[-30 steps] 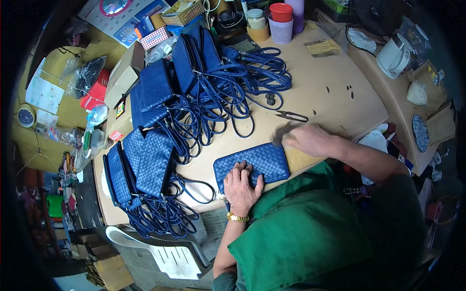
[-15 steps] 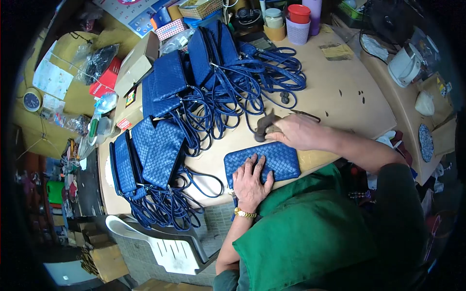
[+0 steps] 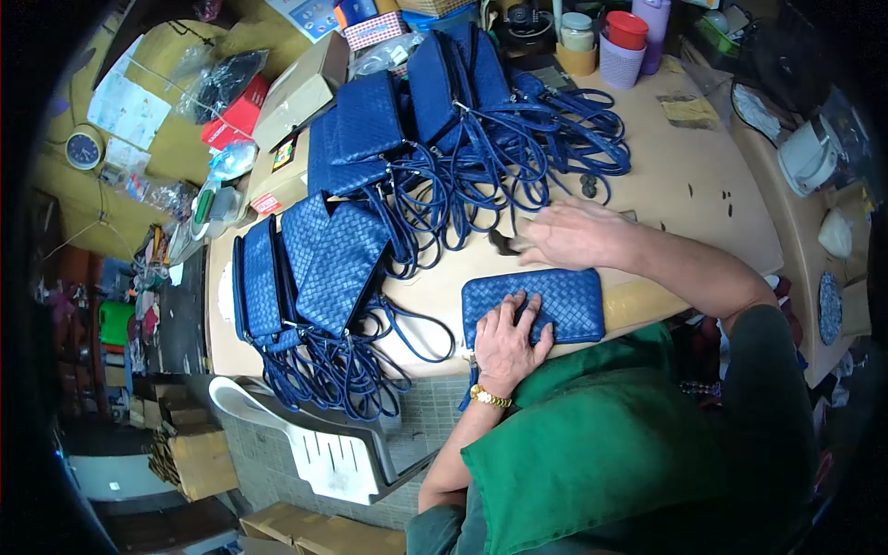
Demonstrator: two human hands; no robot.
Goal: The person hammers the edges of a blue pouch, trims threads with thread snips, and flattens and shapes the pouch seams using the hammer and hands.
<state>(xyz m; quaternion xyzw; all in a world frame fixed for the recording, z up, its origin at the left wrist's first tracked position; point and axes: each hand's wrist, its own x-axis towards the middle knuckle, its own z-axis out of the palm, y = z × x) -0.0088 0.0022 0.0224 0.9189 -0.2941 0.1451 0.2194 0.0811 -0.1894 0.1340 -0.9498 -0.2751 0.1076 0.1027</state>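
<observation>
A blue woven-pattern zip pouch (image 3: 575, 310) lies flat at the table's front edge, its strap hanging near the left end. My left hand (image 3: 509, 338) rests on the pouch's lower left part, fingers spread, pressing on it. Just above the pouch's top edge, my right hand (image 3: 569, 236) is closed on what looks like a small hammer (image 3: 504, 242). Only its dark head shows beyond the fingers; motion blurs the hand, and the handle is hidden.
Several blue woven bags (image 3: 342, 264) with tangled straps (image 3: 462, 185) cover the table's left and back. Small dark round pieces (image 3: 588, 185) lie beyond my right hand. Cups (image 3: 622, 60) stand at the back. A white plastic chair (image 3: 333, 462) is below the table edge.
The view has shifted, so the table scene sits further right. My right hand has turned over the hammer and is blurred. My left hand stays on the pouch.
</observation>
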